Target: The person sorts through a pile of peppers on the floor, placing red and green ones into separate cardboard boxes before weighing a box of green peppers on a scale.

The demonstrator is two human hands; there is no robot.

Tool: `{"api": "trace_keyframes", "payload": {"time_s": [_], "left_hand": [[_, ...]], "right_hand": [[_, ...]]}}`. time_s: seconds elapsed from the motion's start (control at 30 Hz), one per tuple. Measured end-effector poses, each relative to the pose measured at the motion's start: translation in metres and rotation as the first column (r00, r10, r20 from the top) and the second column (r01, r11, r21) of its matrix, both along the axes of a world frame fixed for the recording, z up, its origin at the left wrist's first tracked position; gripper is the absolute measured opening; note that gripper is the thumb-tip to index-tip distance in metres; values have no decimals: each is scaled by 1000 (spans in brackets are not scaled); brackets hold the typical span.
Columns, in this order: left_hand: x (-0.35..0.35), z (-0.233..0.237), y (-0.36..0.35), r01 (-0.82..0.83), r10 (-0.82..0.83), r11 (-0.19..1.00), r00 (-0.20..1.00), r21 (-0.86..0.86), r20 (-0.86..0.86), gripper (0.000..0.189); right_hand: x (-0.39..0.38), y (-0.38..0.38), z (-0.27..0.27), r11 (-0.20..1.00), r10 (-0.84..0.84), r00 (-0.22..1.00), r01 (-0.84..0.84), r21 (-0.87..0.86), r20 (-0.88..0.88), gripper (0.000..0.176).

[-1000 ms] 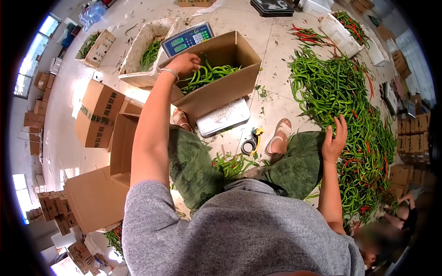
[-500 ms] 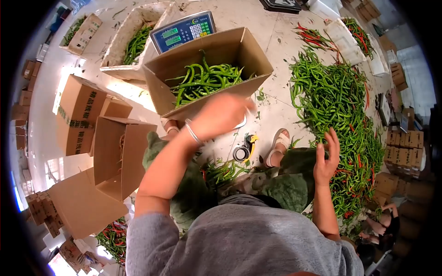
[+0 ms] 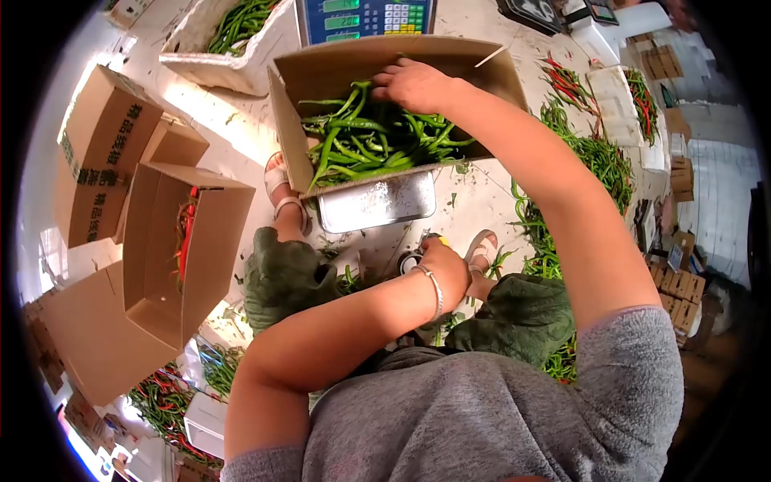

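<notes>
My left hand (image 3: pixel 446 271) is closed around the tape dispenser (image 3: pixel 409 261), whose roll and a yellow part show beside the fingers; the hand covers the rest. A cardboard box (image 3: pixel 291 132) stands open on the scale's metal tray (image 3: pixel 377 207), with green chili peppers (image 3: pixel 361 138) inside. My right hand (image 3: pixel 414 85) reaches into this box at the far side, its fingers slightly bent and apart at the upper edge of the peppers. The scale's display (image 3: pixel 365 18) is lit behind the box.
A large pile of green and red chilies (image 3: pixel 598 161) lies on the floor at right. White foam boxes (image 3: pixel 229 71) stand at upper left and upper right. Open cardboard boxes (image 3: pixel 215 265) stand at left, one holding red chilies. My sandalled feet are on either side of the tray.
My left hand has moved from above the box down to the tape dispenser. My right hand has gone from beside the chili pile into the box. The view has shifted, showing the metal tray more fully.
</notes>
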State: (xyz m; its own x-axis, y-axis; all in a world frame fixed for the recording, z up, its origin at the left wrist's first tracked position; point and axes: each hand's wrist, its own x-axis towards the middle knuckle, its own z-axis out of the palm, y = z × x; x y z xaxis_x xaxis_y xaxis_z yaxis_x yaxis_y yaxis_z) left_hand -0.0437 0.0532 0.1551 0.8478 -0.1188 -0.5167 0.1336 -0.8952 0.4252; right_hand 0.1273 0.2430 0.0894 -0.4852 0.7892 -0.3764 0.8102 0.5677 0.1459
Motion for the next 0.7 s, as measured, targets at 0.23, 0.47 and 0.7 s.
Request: {"api": "trace_keyframes", "payload": {"time_s": [0.23,0.47,0.7], "left_hand": [[-8,8,2,61,-56,997,990,-39,130,23],[-7,23,10,108,-105,993,992,-43,63,26],[-4,25,9,136,-136,991,990,-1,27,25]], "right_hand": [[38,-14,-12,751,-403,886,464,-470,229,56],[55,-26,-15,640,-470,855,503,-581,222,24],[32,-52,2,795,-310,883,444,-414,352,27]]}}
